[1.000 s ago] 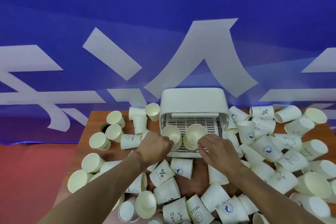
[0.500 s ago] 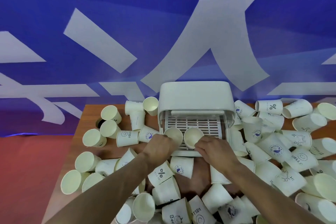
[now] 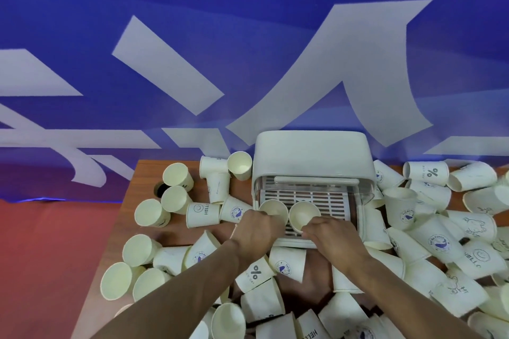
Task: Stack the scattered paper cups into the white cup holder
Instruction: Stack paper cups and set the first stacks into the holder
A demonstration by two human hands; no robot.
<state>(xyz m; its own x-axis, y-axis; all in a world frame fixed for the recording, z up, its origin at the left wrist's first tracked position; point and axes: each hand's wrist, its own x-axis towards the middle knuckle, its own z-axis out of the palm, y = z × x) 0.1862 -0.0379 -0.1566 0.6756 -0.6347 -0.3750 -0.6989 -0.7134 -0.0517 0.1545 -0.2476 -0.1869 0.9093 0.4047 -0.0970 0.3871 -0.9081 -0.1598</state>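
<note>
Cream cups [image 3: 286, 265] carry blue and black prints. The holder [image 3: 311, 157] is white with a slotted grid. The table [image 3: 154, 173] is brown wood-grain, the banner [image 3: 248, 8] blue with white strokes, and the floor [image 3: 55, 242] red.

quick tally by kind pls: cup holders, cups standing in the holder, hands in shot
white plastic cup holder: 1
white paper cups standing in it: 2
bare hands, left hand and right hand: 2
total: 5

Left hand [image 3: 256, 231], right hand [image 3: 333, 237] lowered cups [image 3: 274, 210] onto holder tray [image 3: 327, 197].

two cream cups [image 3: 303, 216] abreast on white cup holder [image 3: 311, 157]; other cups [image 3: 203, 215] scattered around
</note>
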